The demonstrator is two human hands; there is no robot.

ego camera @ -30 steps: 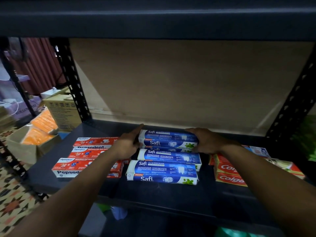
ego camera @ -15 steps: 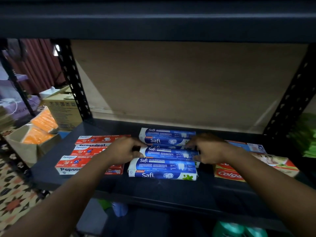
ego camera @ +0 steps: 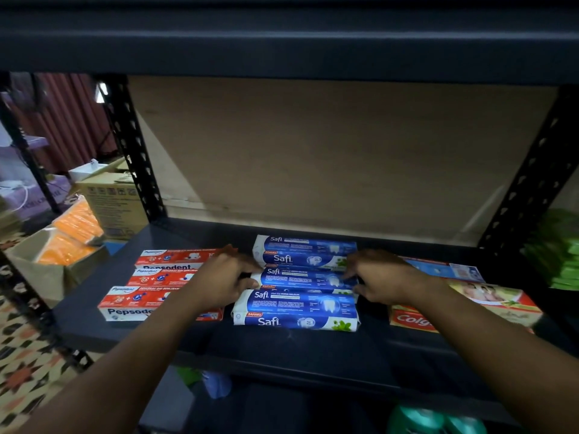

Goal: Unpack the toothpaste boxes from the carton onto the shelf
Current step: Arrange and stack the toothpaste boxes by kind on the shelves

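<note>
Blue Safi toothpaste boxes lie in three rows mid-shelf on the dark shelf (ego camera: 282,349): a back stack (ego camera: 304,250), a middle box (ego camera: 300,277) and a front stack (ego camera: 294,311). My left hand (ego camera: 222,277) holds the middle box's left end with curled fingers. At its right end, my right hand (ego camera: 382,277) grips with curled fingers. Red Pepsodent boxes (ego camera: 147,303) lie left of my left hand. Colgate boxes (ego camera: 410,319) lie to the right, partly behind my right forearm.
An open carton (ego camera: 37,270) with orange packs stands on the floor at the left, a closed carton (ego camera: 109,202) behind it. Black perforated uprights (ego camera: 134,151) frame the bay. The upper shelf (ego camera: 282,42) hangs low overhead. Green packs (ego camera: 560,255) sit at the far right.
Both hands have come off the ends of the back Safi stack and moved toward me onto the ends of the middle Safi box. The back stack stays where it was set.
</note>
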